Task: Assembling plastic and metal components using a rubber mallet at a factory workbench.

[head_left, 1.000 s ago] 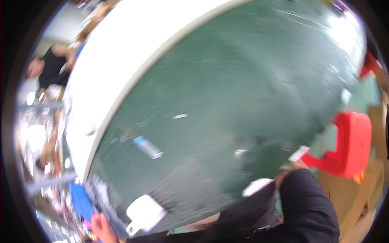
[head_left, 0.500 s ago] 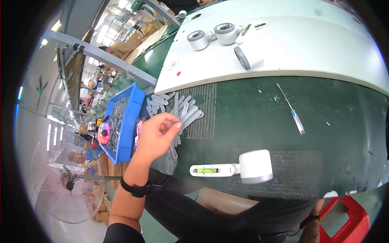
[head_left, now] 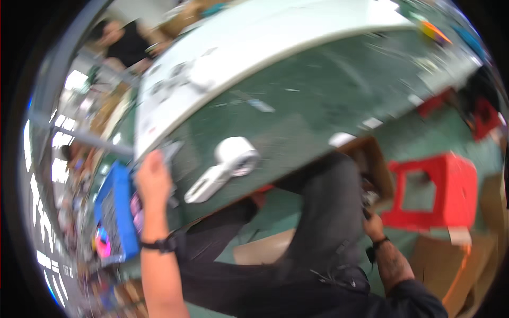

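My left hand [head_left: 154, 177] is over the grey flat strips [head_left: 170, 151] at the table's left end, its fingers drawn together. Motion blurs them, and anything between them is hidden. On the table to its right lies a white handheld device [head_left: 233, 156], with a round head and a long handle with a slot in it. My right hand [head_left: 374, 227] is low beside my thigh, next to an open cardboard box [head_left: 379, 172]. Its fingers are curled round something small and dark that I cannot make out.
A blue bin [head_left: 124, 212] of small grey parts stands at the left. On the white board [head_left: 254, 45] are blurred white device parts [head_left: 201, 74]. A screwdriver [head_left: 260, 104] lies on the green table [head_left: 313, 79]. The red stool [head_left: 458, 191] is at right; a person [head_left: 127, 45] sits beyond the board.
My view has swung to the right and tilted, blurring the scene. My right hand has come into view beside the cardboard box. My left hand stays near the strips, fingers still drawn in.
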Available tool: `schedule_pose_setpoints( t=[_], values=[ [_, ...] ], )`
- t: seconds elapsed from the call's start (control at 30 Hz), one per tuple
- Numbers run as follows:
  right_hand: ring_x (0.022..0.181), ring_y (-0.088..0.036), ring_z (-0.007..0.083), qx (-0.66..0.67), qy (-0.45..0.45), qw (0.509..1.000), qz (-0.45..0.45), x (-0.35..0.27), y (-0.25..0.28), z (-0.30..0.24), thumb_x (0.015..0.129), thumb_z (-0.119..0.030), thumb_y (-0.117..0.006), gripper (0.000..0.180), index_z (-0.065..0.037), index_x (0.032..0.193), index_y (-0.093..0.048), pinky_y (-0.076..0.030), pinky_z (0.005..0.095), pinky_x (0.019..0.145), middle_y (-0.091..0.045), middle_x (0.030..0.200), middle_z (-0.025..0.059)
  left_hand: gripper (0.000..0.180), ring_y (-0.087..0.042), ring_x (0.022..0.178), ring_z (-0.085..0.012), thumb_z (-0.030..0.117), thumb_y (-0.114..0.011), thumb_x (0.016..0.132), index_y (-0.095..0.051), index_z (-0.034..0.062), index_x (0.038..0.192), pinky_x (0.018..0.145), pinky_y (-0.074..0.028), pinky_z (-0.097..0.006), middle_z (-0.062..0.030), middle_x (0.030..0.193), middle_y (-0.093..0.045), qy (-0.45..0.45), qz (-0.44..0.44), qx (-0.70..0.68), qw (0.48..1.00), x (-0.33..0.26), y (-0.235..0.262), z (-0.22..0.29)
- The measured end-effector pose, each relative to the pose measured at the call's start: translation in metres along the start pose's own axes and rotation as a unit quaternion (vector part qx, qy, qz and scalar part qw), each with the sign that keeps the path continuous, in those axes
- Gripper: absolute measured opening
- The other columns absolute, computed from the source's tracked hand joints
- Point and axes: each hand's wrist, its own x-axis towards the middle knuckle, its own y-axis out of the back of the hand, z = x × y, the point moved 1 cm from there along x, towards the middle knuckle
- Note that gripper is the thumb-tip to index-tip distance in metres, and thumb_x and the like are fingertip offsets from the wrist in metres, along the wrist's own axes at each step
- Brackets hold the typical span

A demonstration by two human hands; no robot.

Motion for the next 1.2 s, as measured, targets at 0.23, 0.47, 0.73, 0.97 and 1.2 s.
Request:
schedule_pose_setpoints(
  t=[0.23, 0.47, 0.73, 0.97, 1.2],
  values=[
    [0.089, -0.07, 0.0199, 0.217, -0.088, 0.97, 0.063, -0.061, 0.025, 0.024, 0.093, -0.013, -0.075, 0.03, 0.003, 0.118, -0.076, -0.057, 0.0377, 0.083, -0.076, 0.094, 0.009, 0.018, -0.063, 0.08, -0.0086, 0.01, -0.072, 0.106, -0.072, 0.0039, 0.123, 0.073, -0.05, -0.025, -0.0003, 0.093, -0.071, 0.095, -0.103, -0.434, 0.89, -0.019, 0.01, 0.071],
    [0.055, -0.043, 0.0042, 0.343, -0.075, 0.931, 0.102, -0.136, 0.092, 0.019, 0.109, -0.022, -0.069, 0.019, -0.013, 0.093, -0.063, -0.032, 0.0264, 0.049, -0.045, 0.066, -0.0078, 0.022, -0.067, 0.084, -0.0137, 0.006, -0.072, 0.104, -0.08, 0.0005, 0.125, 0.074, -0.054, -0.03, -0.0053, 0.094, -0.071, -0.082, -0.127, -0.329, 0.932, -0.057, 0.017, 0.135],
    [0.057, -0.037, 0.0002, 0.397, 0.088, 0.868, 0.285, -0.158, 0.168, -0.107, 0.119, -0.024, -0.053, 0.015, -0.011, 0.116, -0.059, -0.028, 0.0202, 0.05, -0.046, 0.075, -0.0078, 0.024, -0.065, 0.081, -0.0196, 0.0, -0.074, 0.1, -0.081, 0.0019, 0.123, 0.073, -0.052, -0.031, -0.009, 0.093, -0.066, -0.098, -0.096, -0.301, 0.944, -0.063, 0.013, 0.132],
    [0.068, -0.045, 0.0038, 0.219, 0.318, 0.91, 0.15, -0.152, 0.211, -0.287, 0.116, -0.012, -0.052, 0.044, -0.002, 0.159, -0.049, -0.039, 0.0204, 0.06, -0.058, 0.088, -0.0016, 0.027, -0.063, 0.087, -0.0181, 0.001, -0.074, 0.1, -0.082, 0.0034, 0.126, 0.078, -0.052, -0.03, -0.0063, 0.097, -0.063, -0.091, -0.133, -0.365, 0.917, -0.064, 0.008, 0.12],
    [0.092, -0.075, 0.0317, 0.004, 0.488, 0.872, -0.015, -0.179, 0.217, -0.437, 0.105, -0.004, -0.064, 0.051, 0.004, 0.154, -0.059, -0.058, 0.0357, 0.087, -0.077, 0.116, 0.0218, 0.03, -0.062, 0.09, -0.0176, 0.002, -0.077, 0.098, -0.082, 0.0048, 0.128, 0.08, -0.052, -0.029, -0.0059, 0.1, -0.063, -0.043, -0.174, -0.402, 0.898, -0.065, 0.01, 0.117]
  ],
)
